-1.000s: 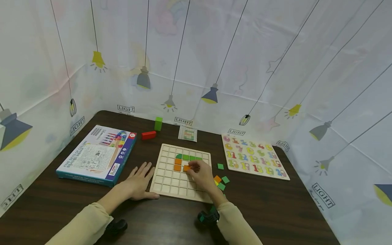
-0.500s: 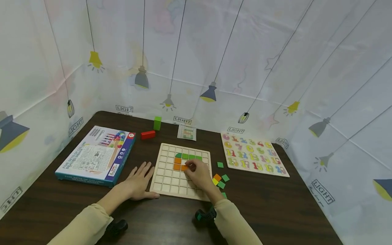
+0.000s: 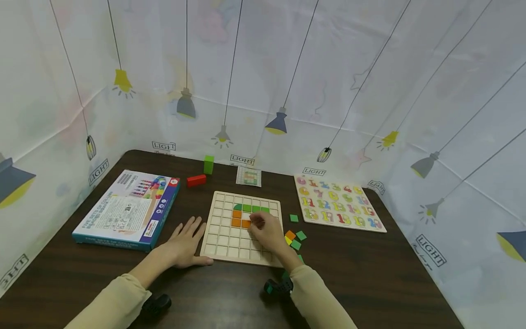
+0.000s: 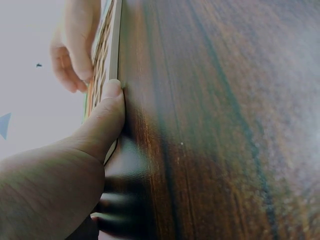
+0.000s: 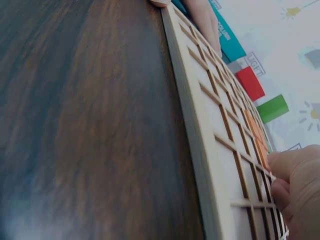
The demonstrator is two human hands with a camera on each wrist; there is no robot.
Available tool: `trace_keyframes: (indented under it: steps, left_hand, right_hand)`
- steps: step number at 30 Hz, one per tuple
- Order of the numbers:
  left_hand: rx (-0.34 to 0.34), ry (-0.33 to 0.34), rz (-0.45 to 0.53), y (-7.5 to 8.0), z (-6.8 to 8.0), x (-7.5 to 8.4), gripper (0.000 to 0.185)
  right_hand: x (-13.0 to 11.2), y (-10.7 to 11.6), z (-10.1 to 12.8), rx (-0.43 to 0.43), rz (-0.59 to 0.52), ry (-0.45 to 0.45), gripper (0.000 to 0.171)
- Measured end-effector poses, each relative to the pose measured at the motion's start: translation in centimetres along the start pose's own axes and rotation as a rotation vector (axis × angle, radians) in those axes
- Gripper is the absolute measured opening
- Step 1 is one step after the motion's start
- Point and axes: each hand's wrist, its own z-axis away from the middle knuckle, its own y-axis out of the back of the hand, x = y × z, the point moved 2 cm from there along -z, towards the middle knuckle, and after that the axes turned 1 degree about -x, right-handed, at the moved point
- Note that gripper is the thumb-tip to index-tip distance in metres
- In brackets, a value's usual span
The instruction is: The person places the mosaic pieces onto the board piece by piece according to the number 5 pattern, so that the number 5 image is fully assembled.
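Note:
A wooden grid board (image 3: 225,243) lies in front of me. A row of green tiles (image 3: 251,208) and several orange tiles (image 3: 236,218) fill cells near its top. My right hand (image 3: 266,230) hovers over the board with curled fingers (image 5: 294,176), pinching an orange tile (image 3: 246,224) down in a cell beside the other orange ones. My left hand (image 3: 186,241) lies flat on the table at the board's left, its thumb (image 4: 109,107) pressed against the board's front edge (image 4: 116,47).
Loose green and orange tiles (image 3: 294,237) lie right of the board. A number puzzle (image 3: 338,204) is at the right and a blue box (image 3: 127,210) at the left. A red block (image 3: 196,180), green block (image 3: 208,164) and pattern card (image 3: 248,176) sit behind.
My right hand has set the orange tile lower into its cell and closed in over it. The left hand has stayed put. The head view has shifted slightly.

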Motion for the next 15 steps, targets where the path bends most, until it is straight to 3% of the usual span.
trace_keyframes:
  steps: [6,15]
  left_hand:
    - [0.002,-0.014,0.021,-0.4,-0.2,-0.3,0.111]
    - [-0.014,0.002,0.017,-0.4,-0.3,-0.3,0.113]
  right_hand:
    - [0.7,1.7,0.9,0.072,-0.033,-0.005,0.017]
    - [3.4,5.3,2.9,0.107,0.029,-0.078,0.018]
